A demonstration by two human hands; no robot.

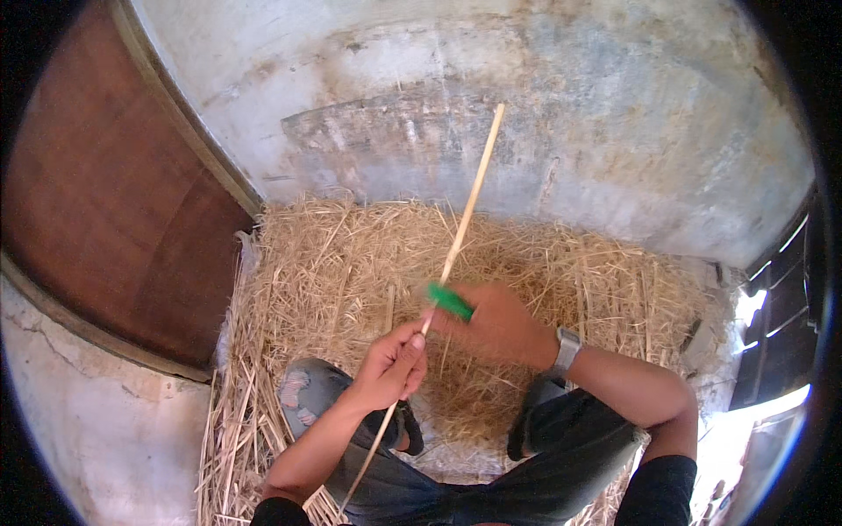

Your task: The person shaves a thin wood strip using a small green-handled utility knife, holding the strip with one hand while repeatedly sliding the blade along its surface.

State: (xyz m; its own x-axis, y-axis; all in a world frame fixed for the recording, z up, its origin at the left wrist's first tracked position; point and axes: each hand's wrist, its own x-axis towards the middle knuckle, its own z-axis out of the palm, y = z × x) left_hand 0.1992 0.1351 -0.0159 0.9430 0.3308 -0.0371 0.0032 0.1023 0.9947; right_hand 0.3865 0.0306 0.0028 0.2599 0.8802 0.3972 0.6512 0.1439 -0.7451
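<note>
A long, thin pale stalk (pixel 474 194) slants from between my knees up toward the wall, thicker at its far end. My left hand (pixel 392 366) is closed around it near the middle, thumb on top. My right hand (pixel 502 328) is just beyond, at the stalk, with its fingers wrapped round a bright green tool (pixel 451 301). Motion blurs that tool, and its kind cannot be made out. Its green part lies across or right against the stalk. The fingertips of my right hand are blurred.
Loose dry straw (pixel 342 263) covers the floor around my feet, with longer stalks (pixel 232 447) piled at the left. A stained plaster wall (pixel 544 88) stands ahead. On the left is a brown panel (pixel 123 202) in a wooden frame. Dark slats (pixel 785 298) let light in at the right.
</note>
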